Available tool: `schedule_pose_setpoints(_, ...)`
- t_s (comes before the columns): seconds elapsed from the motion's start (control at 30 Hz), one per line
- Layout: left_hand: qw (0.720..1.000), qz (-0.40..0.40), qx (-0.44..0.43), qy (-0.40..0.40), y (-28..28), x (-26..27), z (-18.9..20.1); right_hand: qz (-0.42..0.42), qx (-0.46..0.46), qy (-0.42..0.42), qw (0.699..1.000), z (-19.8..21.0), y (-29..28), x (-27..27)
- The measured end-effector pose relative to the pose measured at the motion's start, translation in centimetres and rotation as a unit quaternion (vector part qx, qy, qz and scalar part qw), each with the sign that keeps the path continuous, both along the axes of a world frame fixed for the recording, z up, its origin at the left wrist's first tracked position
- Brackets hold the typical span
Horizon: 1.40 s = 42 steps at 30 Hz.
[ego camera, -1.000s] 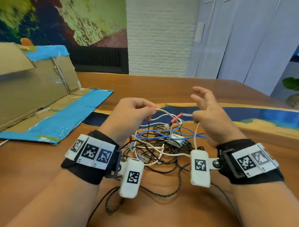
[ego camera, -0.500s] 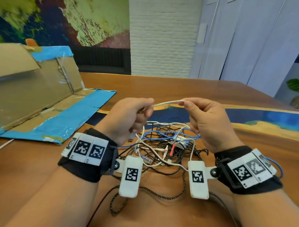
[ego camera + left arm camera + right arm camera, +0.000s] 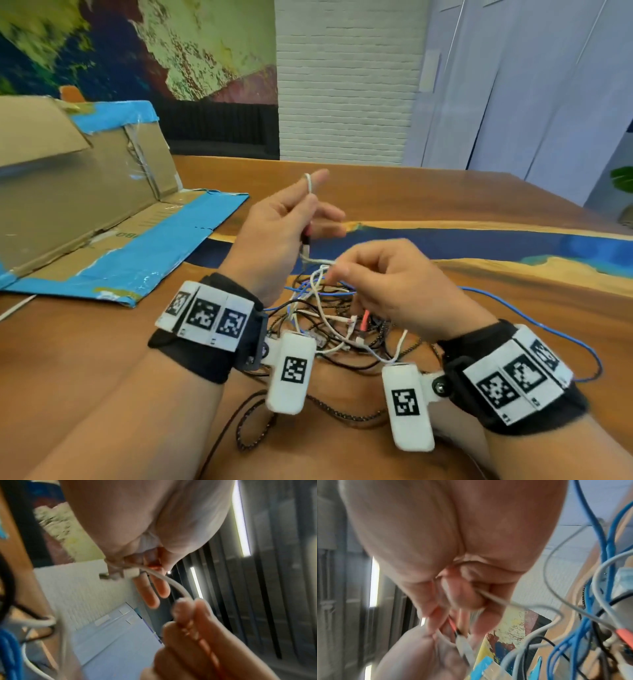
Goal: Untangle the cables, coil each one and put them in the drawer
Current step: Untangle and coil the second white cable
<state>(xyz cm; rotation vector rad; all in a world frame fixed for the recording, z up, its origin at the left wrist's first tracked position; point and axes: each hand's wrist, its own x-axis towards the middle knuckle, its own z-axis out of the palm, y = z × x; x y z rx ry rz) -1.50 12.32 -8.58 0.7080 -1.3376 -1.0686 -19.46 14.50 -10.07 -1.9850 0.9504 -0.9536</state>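
Note:
A tangle of cables (image 3: 325, 318) in white, blue and black lies on the wooden table (image 3: 85, 359) between my wrists. My left hand (image 3: 301, 209) is raised above it and pinches a white cable (image 3: 309, 185) that loops over the fingertips; its white connector (image 3: 131, 572) shows at the palm. Lower and to the right, my right hand (image 3: 337, 272) pinches the same white cable (image 3: 489, 596) just over the tangle. A red plug (image 3: 364, 320) sits inside the heap.
An open cardboard box (image 3: 102, 192) edged with blue tape lies at the left on the table. A blue cable (image 3: 548, 329) trails out to the right past my right wrist. A black braided cable (image 3: 257, 421) loops toward me.
The hands held the white cable level between them; since then the left hand has lifted its end up and the right hand has dropped toward the tangle.

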Motion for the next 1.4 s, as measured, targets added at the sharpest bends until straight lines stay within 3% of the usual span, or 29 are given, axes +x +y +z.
schedule_pose_setpoints(0.13, 0.982, -0.051, 0.038, -0.177, 0.5, -0.4, -0.7, -0.081, 0.008, -0.236, 0.968, 0.7, -1.6, -1.9)
schedule_pose_setpoints(0.23, 0.971, -0.127, 0.084, -0.181, 1.2, -0.9, -0.6, -0.122, -0.001, -0.264, 0.957, 0.5, -1.9, -2.4)
schedule_pose_setpoints(0.3, 0.972, -0.168, 0.100, -0.129, 1.5, -0.7, -0.4, -0.143, -0.019, -0.249, 0.958, 0.2, -2.0, -2.2)
schedule_pose_setpoints(0.43, 0.969, -0.211, 0.091, 0.096, 1.6, -0.3, 0.5, -0.147, -0.023, -0.156, 0.976, -0.5, -2.3, -1.9)
schedule_pose_setpoints(0.5, 0.967, -0.175, 0.064, 0.171, 1.1, -0.2, 0.8, -0.100, 0.006, -0.075, 0.992, -0.7, -1.9, -1.4)
schedule_pose_setpoints(0.6, 0.973, -0.095, 0.043, 0.208, 0.3, -0.2, 0.5, -0.017, 0.058, 0.026, 0.998, -0.6, -0.7, -0.4)
schedule_pose_setpoints(0.67, 0.980, -0.050, 0.037, 0.187, -0.1, -0.1, 0.2, 0.009, 0.062, 0.083, 0.995, -0.4, -0.1, -0.2)
schedule_pose_setpoints(0.73, 0.990, -0.007, 0.031, 0.134, -0.3, 0.0, -0.1, 0.035, 0.064, 0.088, 0.993, -0.2, 0.3, -0.2)
schedule_pose_setpoints(0.83, 0.999, 0.035, 0.031, -0.020, -0.6, 0.0, -0.8, 0.044, 0.049, -0.022, 0.998, 0.3, 0.2, -0.5)
schedule_pose_setpoints(0.93, 0.985, -0.043, 0.062, -0.158, 0.0, -0.6, -1.3, -0.016, 0.048, -0.188, 0.981, 0.9, -0.7, -1.8)
schedule_pose_setpoints(1.03, 0.971, -0.127, 0.070, -0.191, 1.2, -1.6, -1.3, -0.112, 0.028, -0.232, 0.966, 0.7, -1.9, -3.1)
schedule_pose_setpoints(1.13, 0.976, -0.176, 0.075, -0.101, 1.7, -2.1, -1.0, -0.154, 0.011, -0.209, 0.966, -0.1, -2.5, -3.1)
schedule_pose_setpoints(1.27, 0.966, -0.211, 0.068, 0.133, 1.5, -1.4, -0.1, -0.062, 0.073, -0.125, 0.988, -0.5, -1.8, -1.6)
schedule_pose_setpoints(1.33, 0.956, -0.189, 0.062, 0.218, 1.3, -1.3, 0.2, -0.009, 0.096, -0.054, 0.994, -0.7, -1.1, -0.8)
schedule_pose_setpoints(1.4, 0.960, -0.123, 0.065, 0.244, 0.9, -1.2, 0.2, 0.018, 0.077, 0.050, 0.996, -1.0, -0.6, -0.2)
